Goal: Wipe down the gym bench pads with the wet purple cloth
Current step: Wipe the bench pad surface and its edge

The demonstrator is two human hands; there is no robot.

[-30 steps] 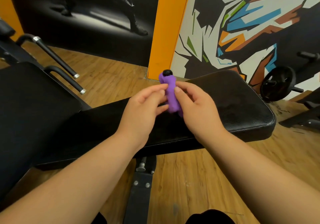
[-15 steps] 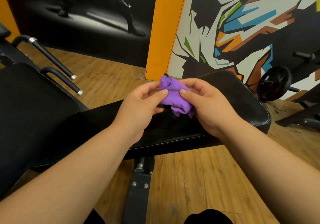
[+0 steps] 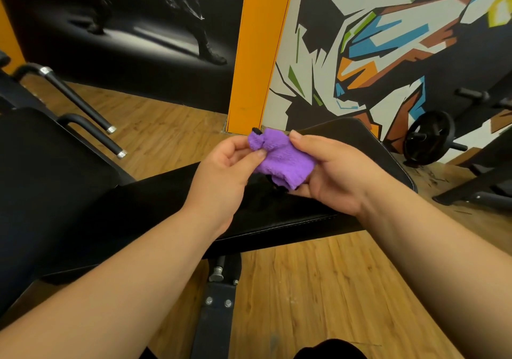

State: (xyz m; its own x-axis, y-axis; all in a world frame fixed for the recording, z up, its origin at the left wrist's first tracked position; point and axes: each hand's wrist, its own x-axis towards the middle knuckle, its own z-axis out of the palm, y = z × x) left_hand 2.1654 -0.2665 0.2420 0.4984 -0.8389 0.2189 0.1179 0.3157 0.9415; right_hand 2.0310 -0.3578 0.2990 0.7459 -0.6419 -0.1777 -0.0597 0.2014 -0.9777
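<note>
A small purple cloth (image 3: pixel 282 159), bunched and partly spread, hangs in the air above the black seat pad (image 3: pixel 277 214) of the gym bench. My left hand (image 3: pixel 224 175) pinches the cloth's left corner between thumb and fingers. My right hand (image 3: pixel 332 170) holds its right side, with the cloth draped over the fingers and the thumb above. The larger black back pad (image 3: pixel 47 181) lies to the left. The cloth is off both pads.
Two black handle bars (image 3: pixel 83 106) with chrome tips jut out behind the back pad. The bench's steel post (image 3: pixel 216 303) stands on the wooden floor below. A weight plate (image 3: pixel 429 136) on a bar leans by the painted wall at right. An orange pillar (image 3: pixel 260 50) rises behind.
The cloth was a tight upright roll between both hands; it has been pulled apart and spread wider. Both hands moved slightly apart, and the camera tilted a little.
</note>
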